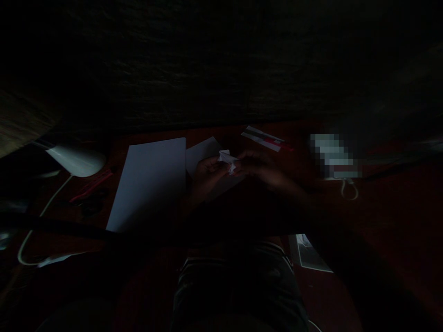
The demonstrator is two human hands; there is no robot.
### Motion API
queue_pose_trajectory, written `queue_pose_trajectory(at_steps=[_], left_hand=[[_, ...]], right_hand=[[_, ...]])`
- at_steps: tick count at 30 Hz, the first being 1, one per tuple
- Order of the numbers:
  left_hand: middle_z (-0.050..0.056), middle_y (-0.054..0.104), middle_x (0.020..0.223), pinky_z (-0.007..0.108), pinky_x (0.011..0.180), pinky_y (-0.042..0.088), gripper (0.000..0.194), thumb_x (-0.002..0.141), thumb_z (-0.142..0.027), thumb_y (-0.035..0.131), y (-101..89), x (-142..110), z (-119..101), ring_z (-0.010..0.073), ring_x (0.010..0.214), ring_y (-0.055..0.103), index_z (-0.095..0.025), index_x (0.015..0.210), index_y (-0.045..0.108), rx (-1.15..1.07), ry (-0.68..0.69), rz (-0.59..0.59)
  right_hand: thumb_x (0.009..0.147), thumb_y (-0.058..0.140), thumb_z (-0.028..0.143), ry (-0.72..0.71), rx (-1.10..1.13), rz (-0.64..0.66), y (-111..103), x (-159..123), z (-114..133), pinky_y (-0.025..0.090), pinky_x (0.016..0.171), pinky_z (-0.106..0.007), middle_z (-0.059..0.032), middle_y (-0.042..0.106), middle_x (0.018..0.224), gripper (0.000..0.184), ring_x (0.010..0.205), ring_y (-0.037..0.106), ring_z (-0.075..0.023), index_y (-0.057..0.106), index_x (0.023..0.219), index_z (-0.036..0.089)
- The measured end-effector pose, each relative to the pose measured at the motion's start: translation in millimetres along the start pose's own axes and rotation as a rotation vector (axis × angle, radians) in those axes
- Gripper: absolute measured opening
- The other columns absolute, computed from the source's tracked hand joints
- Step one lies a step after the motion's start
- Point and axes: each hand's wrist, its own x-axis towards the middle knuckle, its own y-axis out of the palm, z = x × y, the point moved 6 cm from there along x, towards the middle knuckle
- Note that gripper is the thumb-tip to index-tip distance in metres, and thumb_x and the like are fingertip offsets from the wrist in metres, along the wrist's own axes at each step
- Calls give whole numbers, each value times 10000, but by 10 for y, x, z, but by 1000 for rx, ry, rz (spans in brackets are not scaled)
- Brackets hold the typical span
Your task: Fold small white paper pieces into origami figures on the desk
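Between my two hands is a small piece of folded white paper (227, 158) with several pointed corners. My left hand (206, 174) grips it from the left, fingers closed. From the right, my right hand (258, 165) pinches its other edge between closed fingertips. Under and behind the hands lies a loose white sheet (205, 148), partly covered by them. To their left rests a larger stack or pad of white paper (155, 173). The light is very dim, so the exact folds are hard to make out.
Beyond my right hand lie a pale strip (258, 135) and a red pen-like item (282, 144). At left stand a white lamp-like object (78, 160) with a cord (51, 207) and a red item (92, 184). A blurred-out pale object (334, 154) is at right.
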Motion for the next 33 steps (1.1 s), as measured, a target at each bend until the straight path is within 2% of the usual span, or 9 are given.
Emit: queue_pose_trajectory(at_steps=[12,18,28,33], left_hand=[[-3,703,716,284,688,505,322,708,-437,911,-11,-8,-28,140,675,623,-187,790,725,10,12,-26],[2,685,705,270,656,473,323,746,-483,868,-33,10,-11,136,676,603,-191,770,733,23,38,-47],[-6,684,707,261,649,477,316,745,-467,857,-69,-11,-64,142,680,616,-189,757,707,134,73,-78],[-17,667,700,248,640,464,282,740,-419,843,-58,-17,-76,127,663,596,-184,735,686,139,74,-54]], right_hand=[[675,930,340,2,16,-6,4,5,-5,638,767,-308,-16,764,809,339,752,751,-157,684,851,187],[658,938,328,-26,66,-63,-28,9,10,644,793,-321,6,746,812,337,758,727,-143,682,839,202],[687,916,479,-51,-112,-76,-42,28,38,614,745,-302,0,705,780,376,728,696,-147,682,766,196],[691,892,512,-60,-211,-74,-61,44,22,542,665,-281,-9,695,733,387,678,654,-145,697,767,187]])
